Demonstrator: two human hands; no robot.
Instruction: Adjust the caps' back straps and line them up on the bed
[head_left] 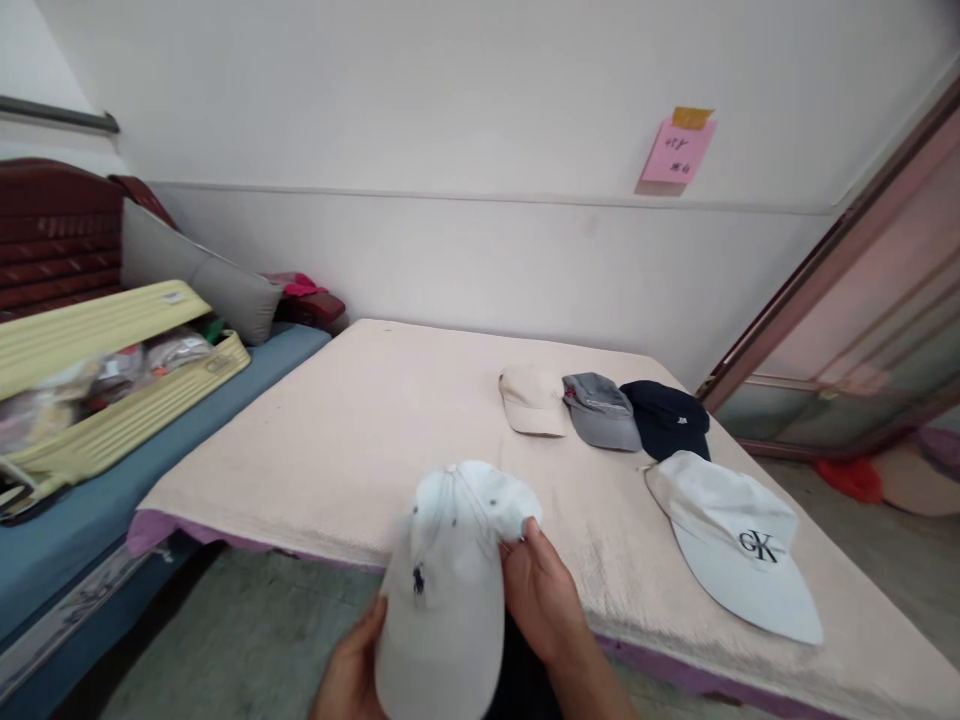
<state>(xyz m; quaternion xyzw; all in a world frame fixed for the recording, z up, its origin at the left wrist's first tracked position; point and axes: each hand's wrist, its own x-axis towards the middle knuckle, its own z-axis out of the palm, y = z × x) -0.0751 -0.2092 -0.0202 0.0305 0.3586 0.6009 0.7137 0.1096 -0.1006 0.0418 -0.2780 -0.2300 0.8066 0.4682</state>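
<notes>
A white cap (450,590) with a small dark emblem is held at the near edge of the covered table, its brim toward me. My left hand (352,660) grips the brim's left side. On the right, my right hand (544,590) pinches the cap's back edge with the thumb on top. Further back lie a cream cap (532,400), a grey cap (602,412) and a navy cap (667,415) in a row. A larger white cap (739,540) with black letters rests at the right.
The table (360,430) has a pale cover with purple cloth below. At left, a blue bed (292,350) holds a grey cushion (202,265) and a yellow folding piece (97,330) around plastic bags. A pink note (677,152) is on the wall.
</notes>
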